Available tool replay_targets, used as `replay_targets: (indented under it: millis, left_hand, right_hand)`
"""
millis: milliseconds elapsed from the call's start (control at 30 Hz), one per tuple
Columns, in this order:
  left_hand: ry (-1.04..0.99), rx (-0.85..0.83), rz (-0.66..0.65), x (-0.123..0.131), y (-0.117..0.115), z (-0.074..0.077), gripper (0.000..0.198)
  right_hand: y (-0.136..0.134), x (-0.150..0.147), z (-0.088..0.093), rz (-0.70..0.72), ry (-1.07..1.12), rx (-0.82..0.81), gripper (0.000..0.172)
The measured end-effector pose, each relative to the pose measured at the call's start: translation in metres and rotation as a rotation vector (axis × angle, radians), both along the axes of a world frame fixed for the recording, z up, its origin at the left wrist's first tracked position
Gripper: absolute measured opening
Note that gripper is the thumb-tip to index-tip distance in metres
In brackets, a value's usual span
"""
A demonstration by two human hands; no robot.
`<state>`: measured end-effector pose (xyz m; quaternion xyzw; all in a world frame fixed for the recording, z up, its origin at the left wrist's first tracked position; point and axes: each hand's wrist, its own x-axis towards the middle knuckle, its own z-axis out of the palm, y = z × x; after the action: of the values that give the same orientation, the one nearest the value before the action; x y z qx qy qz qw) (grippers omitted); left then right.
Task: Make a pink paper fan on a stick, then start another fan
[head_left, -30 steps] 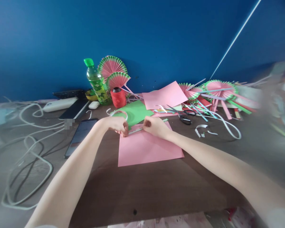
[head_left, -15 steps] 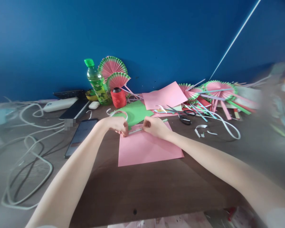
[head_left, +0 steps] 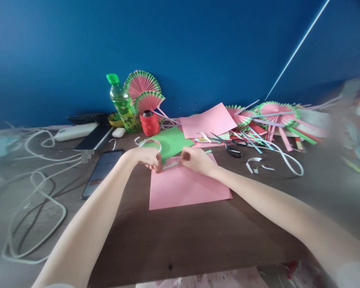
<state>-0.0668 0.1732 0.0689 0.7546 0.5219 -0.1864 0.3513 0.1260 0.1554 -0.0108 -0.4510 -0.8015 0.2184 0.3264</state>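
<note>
A pink sheet [head_left: 189, 188] lies on the dark table, with a narrow whitish strip [head_left: 171, 165] along its far edge. My left hand [head_left: 151, 159] is closed at the sheet's far left corner, fingers pinched at the strip's left end. Closed too, my right hand [head_left: 195, 159] pinches the strip farther right, its wrist over the sheet. A bit of pale green shows beyond the right hand. Behind both hands lies a green sheet [head_left: 171, 142], with a ring of white tape [head_left: 159, 145] by the left hand.
Black scissors [head_left: 234, 151] and white scraps [head_left: 254, 164] lie to the right. Paper fans [head_left: 277, 114], another pink sheet [head_left: 208, 122], a red jar [head_left: 150, 124] and a green bottle [head_left: 123, 106] stand or lie at the back. A phone [head_left: 100, 176] and white cables [head_left: 63, 208] are left.
</note>
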Motion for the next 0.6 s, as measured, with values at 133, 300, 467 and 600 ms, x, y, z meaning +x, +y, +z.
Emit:
replay_targets:
  millis: [133,300,467,600]
  left_hand:
    - [-0.002,0.002,0.006,-0.0002,0.0003,-0.0001,0.017]
    - [-0.004,-0.003,-0.001,-0.0004,0.0001,0.0002,0.017]
    - [0.003,0.014,-0.010,-0.0003,-0.0001,0.0007,0.016]
    - [0.006,0.022,-0.026,0.0002,-0.0005,0.0011,0.016]
  right_hand:
    - [0.0001,0.0001,0.0002,-0.007,-0.001,0.000,0.009]
    - [0.0000,0.0004,0.0012,-0.013,-0.012,-0.017,0.009]
    - [0.0005,0.0006,0.0012,-0.015,-0.025,-0.020,0.008]
    - [0.0003,0.0001,0.0006,-0.018,-0.029,0.010,0.009]
